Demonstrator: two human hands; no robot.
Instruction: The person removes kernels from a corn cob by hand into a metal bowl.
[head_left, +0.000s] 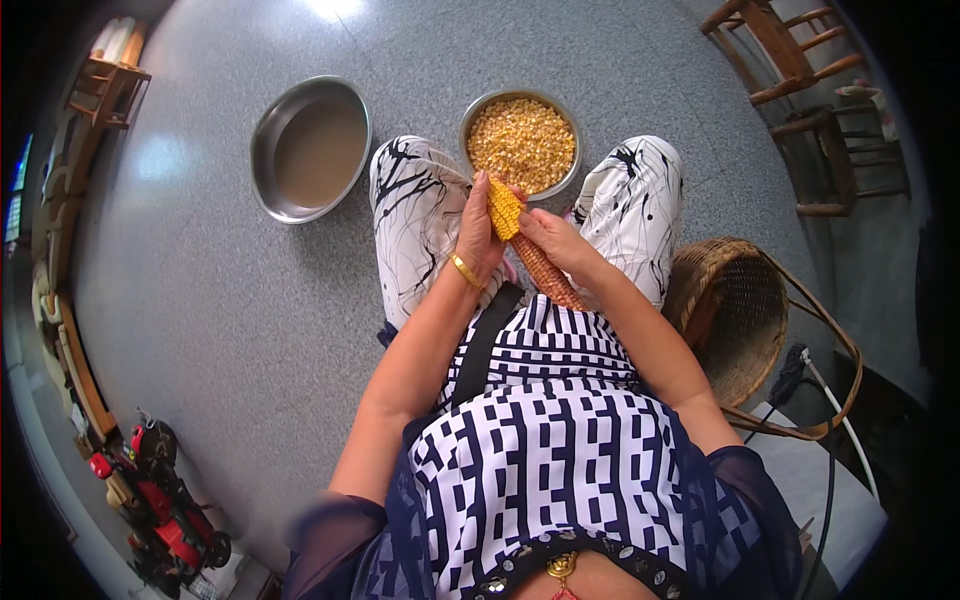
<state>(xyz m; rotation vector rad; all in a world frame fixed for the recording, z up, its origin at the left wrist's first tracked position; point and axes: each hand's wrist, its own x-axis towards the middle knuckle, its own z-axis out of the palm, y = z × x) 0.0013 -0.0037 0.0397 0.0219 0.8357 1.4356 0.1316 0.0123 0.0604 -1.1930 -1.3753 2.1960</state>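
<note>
My left hand (478, 229), with a gold bangle at the wrist, grips a yellow ear of corn (504, 208) between my knees. Packed kernels cover its upper part. A bare reddish corncob (549, 274) slants from the kernels down towards my lap; whether it is the same ear or a separate piece, I cannot tell. Around the place where the two meet, my right hand (556, 238) is closed, thumb against the kernels' lower edge. Just beyond the hands, a round metal bowl (574, 166) on the floor holds loose corn kernels (521, 142).
An oval-looking metal basin (262, 176) with murky liquid stands left of my knee. By my right thigh a woven basket (731, 322) lies tilted, its strap (832, 330) looping outward. Wooden chairs (821, 161) line the right wall. A red wheeled machine (169, 517) sits lower left.
</note>
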